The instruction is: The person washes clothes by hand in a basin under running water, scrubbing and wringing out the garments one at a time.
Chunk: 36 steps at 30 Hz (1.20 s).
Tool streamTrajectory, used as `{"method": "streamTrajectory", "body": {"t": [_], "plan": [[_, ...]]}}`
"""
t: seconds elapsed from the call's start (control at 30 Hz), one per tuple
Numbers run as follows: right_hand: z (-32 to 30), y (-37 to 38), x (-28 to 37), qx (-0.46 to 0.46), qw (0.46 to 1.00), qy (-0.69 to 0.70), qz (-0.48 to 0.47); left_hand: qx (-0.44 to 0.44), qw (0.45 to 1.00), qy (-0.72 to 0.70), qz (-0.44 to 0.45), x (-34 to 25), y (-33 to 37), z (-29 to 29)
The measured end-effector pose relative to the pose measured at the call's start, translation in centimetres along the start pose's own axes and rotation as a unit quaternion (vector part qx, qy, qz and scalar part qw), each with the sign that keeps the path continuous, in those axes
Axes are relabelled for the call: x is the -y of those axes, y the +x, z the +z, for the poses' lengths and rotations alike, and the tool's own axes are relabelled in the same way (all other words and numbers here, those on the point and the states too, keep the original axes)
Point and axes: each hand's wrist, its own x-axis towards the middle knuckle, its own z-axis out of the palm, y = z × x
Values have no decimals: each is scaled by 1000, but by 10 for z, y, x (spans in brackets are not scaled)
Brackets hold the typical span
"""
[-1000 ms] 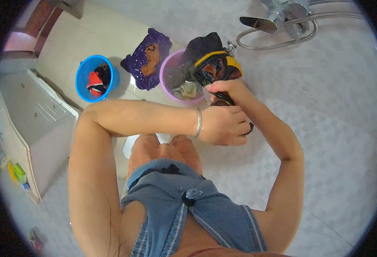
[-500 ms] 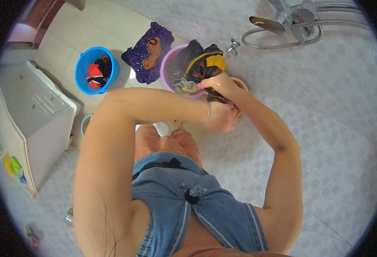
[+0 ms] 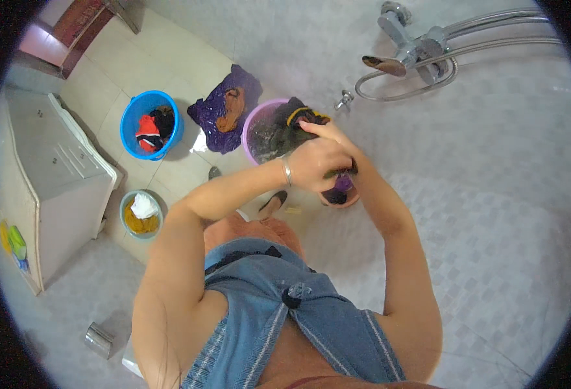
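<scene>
A wet black garment with yellow trim (image 3: 292, 115) hangs over the right side of a pink basin (image 3: 247, 137) that has cloudy water in it. My right hand (image 3: 329, 133) is closed on the garment at the basin's rim, thumb pressed against the cloth. Just nearer to me, my left hand (image 3: 316, 165), with a silver bangle on its wrist, grips a dark bunched part of the same garment. My forearms cross near the wrists and partly hide the cloth. Under them stands a small peach-coloured tub (image 3: 352, 200) with dark and purple cloth in it.
Left of the basin lies a purple plastic sheet (image 3: 204, 120) with a brown cloth (image 3: 232, 110). Further left stand a blue bucket (image 3: 127, 135) of clothes, a small pale basin (image 3: 160, 227) and a white cabinet (image 3: 71, 214). A chrome wall tap (image 3: 422, 52) with a hose hangs above right.
My left hand has moved up and left, onto the garment beside my right hand. The garment's raised yellow part has sunk lower. The whole view has shifted, bringing the small pale basin into sight.
</scene>
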Motion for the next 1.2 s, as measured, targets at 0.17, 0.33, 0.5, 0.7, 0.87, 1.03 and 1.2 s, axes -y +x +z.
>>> {"method": "streamTrajectory", "body": {"t": [0.17, 0.33, 0.5, 0.7, 0.87, 1.03, 1.2], "plan": [[-26, 2, -38, 26, 878, 412, 241, -481, 603, -585, -250, -2, 22, -7], [-6, 10, 9, 11, 836, 406, 368, -511, 543, -487, -455, 111, -95, 35], [0, 3, 28, -150, 910, 239, 305, -466, 315, -711, -421, -30, 5, 13], [-30, 2, 7, 41, 960, -165, 220, -349, 432, -731, -396, -5, -7, 26], [-40, -19, 47, 67, 976, -114, 172, -294, 522, -691, -405, 5, -12, 32], [-49, -34, 85, 16, 989, 21, 147, -197, 595, -682, -377, -4, -12, 22], [-50, -63, 22, -286, 898, 311, 124, -311, 344, -809, -361, -22, 9, 26]]}}
